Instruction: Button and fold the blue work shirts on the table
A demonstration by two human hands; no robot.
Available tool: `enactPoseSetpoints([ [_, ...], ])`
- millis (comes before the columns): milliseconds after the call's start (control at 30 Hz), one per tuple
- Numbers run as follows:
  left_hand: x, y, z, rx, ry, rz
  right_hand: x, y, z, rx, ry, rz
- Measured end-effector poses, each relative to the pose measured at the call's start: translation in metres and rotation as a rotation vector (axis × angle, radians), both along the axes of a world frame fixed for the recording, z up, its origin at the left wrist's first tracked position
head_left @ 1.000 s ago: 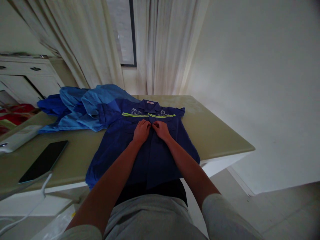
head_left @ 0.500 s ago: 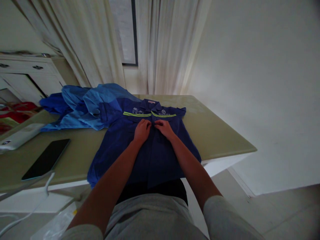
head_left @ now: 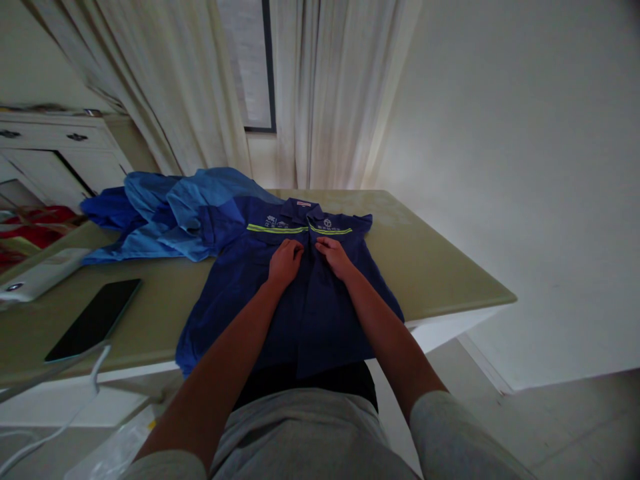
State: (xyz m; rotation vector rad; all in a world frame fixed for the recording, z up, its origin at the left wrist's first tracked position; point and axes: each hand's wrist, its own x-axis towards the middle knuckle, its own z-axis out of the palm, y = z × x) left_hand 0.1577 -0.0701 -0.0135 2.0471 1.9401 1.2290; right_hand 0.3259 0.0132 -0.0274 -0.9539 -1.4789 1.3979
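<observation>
A dark blue work shirt with a yellow-green stripe across the chest lies flat, front up, on the olive table, its hem hanging over the near edge. My left hand and my right hand rest side by side on the shirt's front placket just below the stripe. The fingers of both are curled and pinch the fabric at the opening. The fingertips are hidden against the cloth.
A heap of lighter blue clothes lies at the table's back left, touching the shirt. A dark phone and a white device sit at the left, with a white cable hanging off. Curtains, a wall and a white cabinet stand behind.
Both hands stay on the placket; the right hand has shifted slightly right and away from the left. The view has drifted a little.
</observation>
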Motion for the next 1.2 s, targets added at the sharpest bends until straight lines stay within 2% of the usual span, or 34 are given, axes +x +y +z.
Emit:
enactPoseSetpoints([
  [100,0.0,-0.001,0.001,-0.008,0.006,0.002,0.0,-0.002,0.004,-0.095,0.142,0.009],
  [233,0.0,-0.001,0.001,-0.027,0.014,0.007,0.001,-0.006,0.009,-0.142,0.254,0.019],
  [567,0.001,-0.003,0.004,-0.04,0.015,0.007,0.003,-0.007,0.009,-0.186,0.272,0.17],
  [733,0.001,-0.003,0.005,-0.059,0.015,0.017,0.002,-0.005,0.006,-0.169,0.297,0.157],
  [833,0.001,-0.002,0.002,-0.04,0.009,0.011,0.001,-0.006,0.005,-0.08,0.205,0.115],
  [1033,-0.001,0.001,-0.001,0.025,0.009,-0.005,-0.006,-0.012,0.008,0.35,-0.224,-0.014],
  [1200,0.0,0.0,0.001,0.046,0.038,-0.031,-0.008,-0.017,0.012,0.455,-0.287,-0.048],
])
